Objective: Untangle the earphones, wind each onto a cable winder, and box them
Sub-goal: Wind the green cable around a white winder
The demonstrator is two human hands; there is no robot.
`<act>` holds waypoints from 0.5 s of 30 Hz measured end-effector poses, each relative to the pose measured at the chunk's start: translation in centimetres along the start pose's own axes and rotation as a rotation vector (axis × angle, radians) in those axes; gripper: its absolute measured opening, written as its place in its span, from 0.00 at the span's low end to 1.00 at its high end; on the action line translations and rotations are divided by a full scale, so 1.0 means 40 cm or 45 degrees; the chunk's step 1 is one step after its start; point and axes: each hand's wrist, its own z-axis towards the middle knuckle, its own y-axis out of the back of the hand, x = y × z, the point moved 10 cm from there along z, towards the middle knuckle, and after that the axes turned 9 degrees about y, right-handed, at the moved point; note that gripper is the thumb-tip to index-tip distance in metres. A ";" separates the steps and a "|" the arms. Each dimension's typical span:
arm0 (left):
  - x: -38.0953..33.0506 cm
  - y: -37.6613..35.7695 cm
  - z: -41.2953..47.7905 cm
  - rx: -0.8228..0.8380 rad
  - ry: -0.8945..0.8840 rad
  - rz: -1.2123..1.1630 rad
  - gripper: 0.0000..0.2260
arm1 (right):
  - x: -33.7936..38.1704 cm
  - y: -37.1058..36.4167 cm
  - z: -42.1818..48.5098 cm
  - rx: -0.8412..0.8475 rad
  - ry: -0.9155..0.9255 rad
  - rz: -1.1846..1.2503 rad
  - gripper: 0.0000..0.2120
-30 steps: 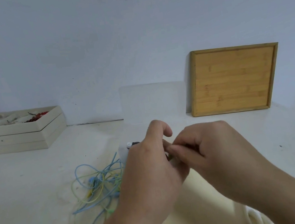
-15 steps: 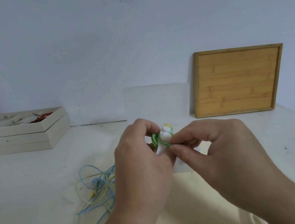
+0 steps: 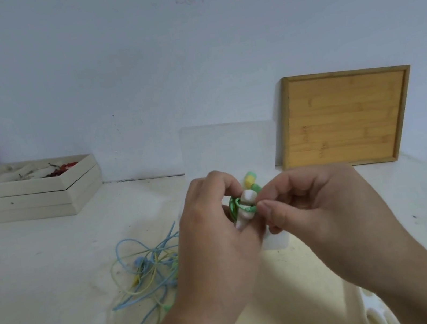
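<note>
Left hand (image 3: 213,235) grips the cable winder (image 3: 247,204), right hand (image 3: 314,215) pinches the green cable (image 3: 233,206)

Head view: the winder stands nearly upright between both hands, raised over the tabletop (image 3: 42,275). The cable is looped round its middle, just beside the right thumb. A blue-and-yellow tangle (image 3: 145,269) lies lower left on the tabletop, nearer the left hand.

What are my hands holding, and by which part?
The left hand grips a white cable winder by its lower end; the right hand pinches the green earphone cable wound round its middle.
</note>
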 end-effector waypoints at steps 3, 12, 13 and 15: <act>0.012 -0.020 0.000 0.130 0.076 -0.138 0.11 | -0.007 0.010 0.000 -0.059 -0.026 0.037 0.07; -0.016 -0.031 -0.002 0.346 0.136 -0.620 0.05 | 0.011 0.044 0.000 -0.193 -0.020 0.036 0.06; -0.011 -0.031 -0.001 0.334 0.164 -0.645 0.04 | 0.010 0.048 -0.001 -0.219 -0.021 0.033 0.06; -0.005 -0.035 0.000 0.320 0.198 -0.670 0.03 | 0.007 0.056 -0.003 -0.277 -0.011 0.007 0.06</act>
